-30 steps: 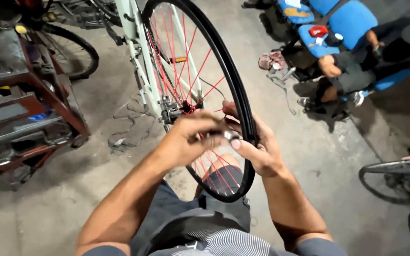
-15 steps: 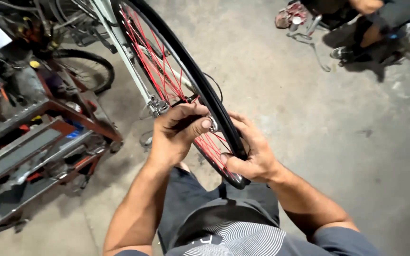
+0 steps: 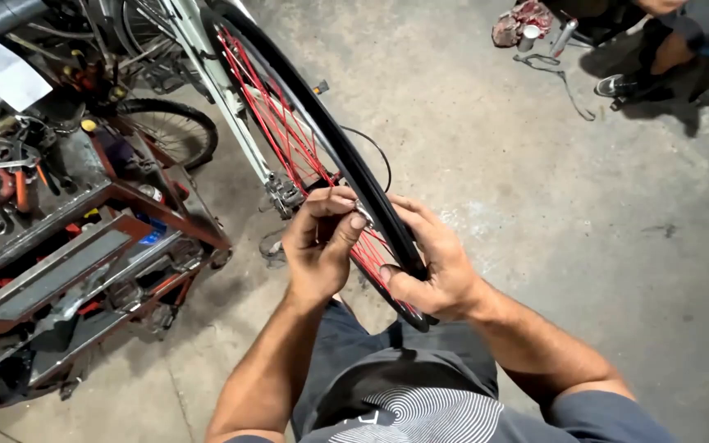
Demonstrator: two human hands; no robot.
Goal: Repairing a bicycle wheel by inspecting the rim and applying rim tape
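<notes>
Both hands grip the bicycle wheel [image 3: 346,168] at frame centre: the left hand [image 3: 319,246] pinches a small metal piece at the rim, the right hand [image 3: 430,264] clasps the black tyre. At nine o'clock stands a red tool trolley [image 3: 84,246]; at one o'clock lies a rag [image 3: 527,20].

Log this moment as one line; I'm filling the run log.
left hand: pinching small silver part at rim | right hand: gripping black rubber tyre | red-spoked bicycle wheel: upright on pale frame | floor: concrete
</notes>
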